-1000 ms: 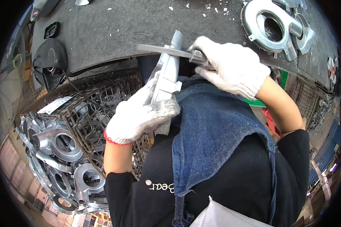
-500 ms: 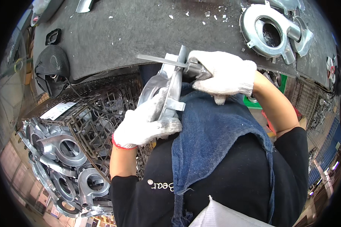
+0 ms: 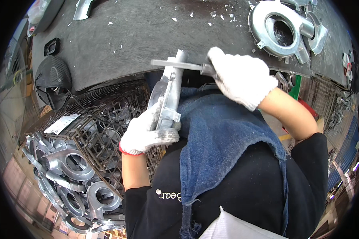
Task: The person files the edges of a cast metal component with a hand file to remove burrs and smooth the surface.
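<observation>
In my left hand point(image 3: 143, 134), gloved in white with a red cuff, is a silver metal casting point(image 3: 172, 93), held nearly edge-on with its narrow end up at the table edge. Gloved fingers wrap round its lower part. My right hand point(image 3: 245, 77), also in a white glove, grips a flat file point(image 3: 177, 64) by its handle. The file's grey blade points left and crosses the casting near its upper end. Whether blade and metal touch there is hard to tell.
Ring-shaped castings point(image 3: 277, 30) lie at the far right of the dark worktable point(image 3: 139, 40), with small white chips scattered about. At left are a black mesh-covered object point(image 3: 54, 75) and a wire cage point(image 3: 95, 145) of metal parts. More castings point(image 3: 70, 163) are piled beside it.
The casting has turned more edge-on and shifted left with my left hand. My right hand has moved slightly right and tilted, and the file blade lies more level across the casting.
</observation>
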The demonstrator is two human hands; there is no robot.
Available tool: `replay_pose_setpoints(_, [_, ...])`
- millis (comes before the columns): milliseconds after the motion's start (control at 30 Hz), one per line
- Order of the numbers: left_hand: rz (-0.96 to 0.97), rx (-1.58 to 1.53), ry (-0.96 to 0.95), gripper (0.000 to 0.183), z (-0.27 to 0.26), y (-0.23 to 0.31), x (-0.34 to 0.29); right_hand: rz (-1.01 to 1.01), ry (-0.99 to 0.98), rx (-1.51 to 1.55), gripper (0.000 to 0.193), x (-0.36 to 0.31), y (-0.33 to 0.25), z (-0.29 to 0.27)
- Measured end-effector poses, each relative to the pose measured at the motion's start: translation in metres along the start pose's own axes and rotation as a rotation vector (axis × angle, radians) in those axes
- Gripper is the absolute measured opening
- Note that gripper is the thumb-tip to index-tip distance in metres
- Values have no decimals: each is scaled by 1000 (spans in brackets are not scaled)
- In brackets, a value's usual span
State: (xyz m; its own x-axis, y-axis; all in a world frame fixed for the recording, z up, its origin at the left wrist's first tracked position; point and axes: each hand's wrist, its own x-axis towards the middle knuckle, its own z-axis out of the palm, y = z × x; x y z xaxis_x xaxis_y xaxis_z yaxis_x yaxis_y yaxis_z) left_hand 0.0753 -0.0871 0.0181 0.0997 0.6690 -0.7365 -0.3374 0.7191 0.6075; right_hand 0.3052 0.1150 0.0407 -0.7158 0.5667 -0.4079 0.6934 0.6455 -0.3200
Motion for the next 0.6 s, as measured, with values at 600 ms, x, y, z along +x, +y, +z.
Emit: replay_pose_setpoints(600, [50,390,82,79,-4,-11,8,-291,27,90,25,-24,-16,21])
